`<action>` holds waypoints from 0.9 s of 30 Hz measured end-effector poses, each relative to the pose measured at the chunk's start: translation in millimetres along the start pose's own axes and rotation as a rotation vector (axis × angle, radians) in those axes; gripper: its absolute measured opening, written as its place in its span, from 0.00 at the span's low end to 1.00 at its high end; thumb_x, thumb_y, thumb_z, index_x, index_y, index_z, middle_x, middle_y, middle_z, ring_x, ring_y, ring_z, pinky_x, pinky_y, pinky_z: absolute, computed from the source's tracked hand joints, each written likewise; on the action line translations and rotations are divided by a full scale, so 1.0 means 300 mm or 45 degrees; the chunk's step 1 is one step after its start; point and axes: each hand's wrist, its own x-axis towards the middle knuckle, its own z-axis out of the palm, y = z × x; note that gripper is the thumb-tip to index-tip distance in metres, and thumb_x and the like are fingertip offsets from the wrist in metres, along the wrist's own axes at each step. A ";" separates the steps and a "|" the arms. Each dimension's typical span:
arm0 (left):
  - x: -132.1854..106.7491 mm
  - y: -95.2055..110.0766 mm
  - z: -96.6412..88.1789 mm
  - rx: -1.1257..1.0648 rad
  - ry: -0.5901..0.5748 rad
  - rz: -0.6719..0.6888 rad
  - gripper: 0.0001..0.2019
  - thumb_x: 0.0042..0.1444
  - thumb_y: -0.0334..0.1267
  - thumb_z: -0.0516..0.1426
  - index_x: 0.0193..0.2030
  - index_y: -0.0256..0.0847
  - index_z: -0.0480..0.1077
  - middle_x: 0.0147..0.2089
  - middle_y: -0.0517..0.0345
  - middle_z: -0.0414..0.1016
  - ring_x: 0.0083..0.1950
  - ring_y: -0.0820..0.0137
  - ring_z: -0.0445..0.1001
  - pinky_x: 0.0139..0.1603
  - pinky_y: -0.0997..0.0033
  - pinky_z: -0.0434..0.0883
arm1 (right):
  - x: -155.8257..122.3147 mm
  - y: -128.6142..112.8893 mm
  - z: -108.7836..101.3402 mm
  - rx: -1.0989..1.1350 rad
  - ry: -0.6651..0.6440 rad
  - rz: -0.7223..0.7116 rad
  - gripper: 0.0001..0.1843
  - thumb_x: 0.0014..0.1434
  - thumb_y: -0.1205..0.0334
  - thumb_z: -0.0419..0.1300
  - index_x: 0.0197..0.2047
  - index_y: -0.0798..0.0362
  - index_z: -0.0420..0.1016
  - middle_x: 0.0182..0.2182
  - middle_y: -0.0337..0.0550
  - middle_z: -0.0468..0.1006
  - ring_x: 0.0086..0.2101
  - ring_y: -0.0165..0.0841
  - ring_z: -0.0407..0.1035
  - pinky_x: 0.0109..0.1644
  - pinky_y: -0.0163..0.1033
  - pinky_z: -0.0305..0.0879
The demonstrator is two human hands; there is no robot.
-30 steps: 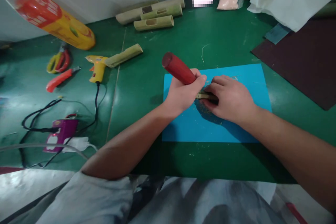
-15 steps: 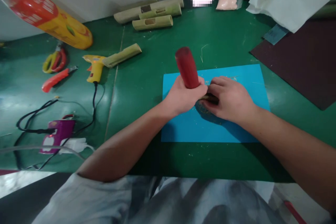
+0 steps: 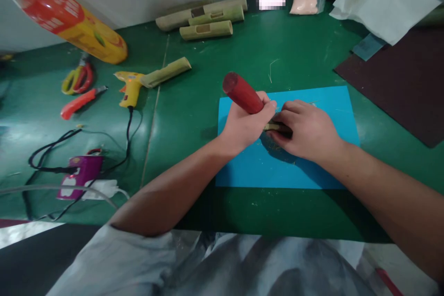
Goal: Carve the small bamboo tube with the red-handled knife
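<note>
My left hand (image 3: pixel 248 118) is closed round a tool with a thick red handle (image 3: pixel 242 91). The handle leans up and to the left; the tool's working end is hidden by the hand. Against it, my right hand (image 3: pixel 305 129) pinches a small bamboo piece (image 3: pixel 273 126), of which only a narrow part shows between the hands. Both hands are over a blue sheet (image 3: pixel 249 173), with fine shavings scattered on it.
A yellow glue gun (image 3: pixel 130 90), a bamboo half-tube (image 3: pixel 168 71), a red cutter (image 3: pixel 81 102), scissors (image 3: pixel 79 77) and a purple power strip (image 3: pixel 80 171) lie left. Behind are bamboo tubes (image 3: pixel 208 30) and a juice bottle (image 3: pixel 83 25). A dark board (image 3: pixel 405 78) lies right.
The red handle has tipped further left and down with my left hand. My right hand stays on the bamboo piece. The whole view has shifted slightly.
</note>
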 end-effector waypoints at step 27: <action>-0.001 -0.002 -0.006 0.028 0.037 -0.037 0.19 0.63 0.31 0.60 0.22 0.43 0.59 0.24 0.64 0.62 0.30 0.74 0.60 0.33 0.72 0.66 | -0.004 0.010 -0.002 -0.028 -0.004 -0.044 0.11 0.69 0.56 0.63 0.38 0.54 0.81 0.37 0.52 0.80 0.38 0.42 0.69 0.40 0.46 0.56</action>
